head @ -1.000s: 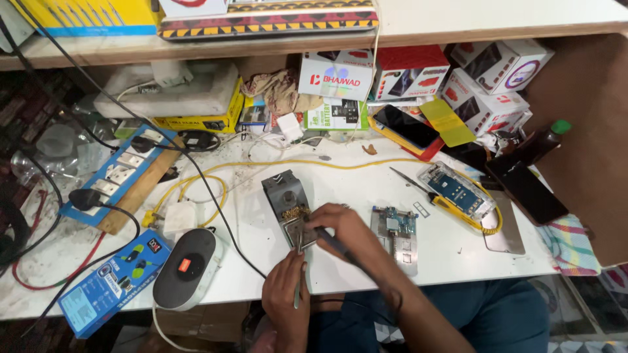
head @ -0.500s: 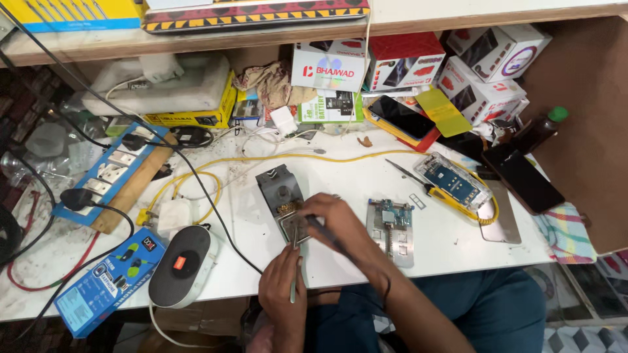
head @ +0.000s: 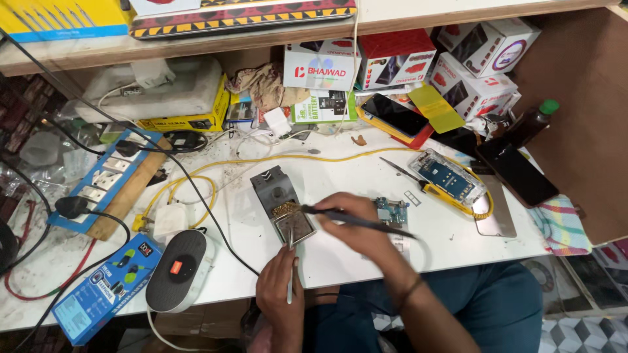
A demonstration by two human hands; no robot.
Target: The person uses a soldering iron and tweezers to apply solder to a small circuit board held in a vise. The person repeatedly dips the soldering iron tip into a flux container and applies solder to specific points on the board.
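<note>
A small grey soldering-iron stand (head: 282,202) sat near the middle of the white worktable (head: 366,261), with a wad of brass cleaning wool and a dark sponge pad in its near end. The right hand (head: 356,219) was closed around a thin dark soldering iron (head: 356,219), whose tip reached left and touched the brass wool on the stand. The left hand (head: 280,287), at the near edge of the table, pinched slim metal tweezers (head: 290,274) that pointed away from the person, their tips at the sponge pad.

Just right of the right hand, partly hidden behind it, lay a small green circuit board (head: 394,210) on a metal holder. Further right rested an opened phone body (head: 448,175) showing its blue inside, with a yellow cable (head: 261,163) looping round it and running left across the far part of the table. A dark phone (head: 517,171) lay at the right edge, beside a brown bottle with a green cap (head: 531,124).

To the left of the stand stood an oval grey device with a red button (head: 175,268), and beyond it a blue box with sockets (head: 108,287). A blue and white power strip (head: 108,176) lay on a wooden board at the far left. Cardboard boxes (head: 392,65) were stacked along the far side under a shelf.
</note>
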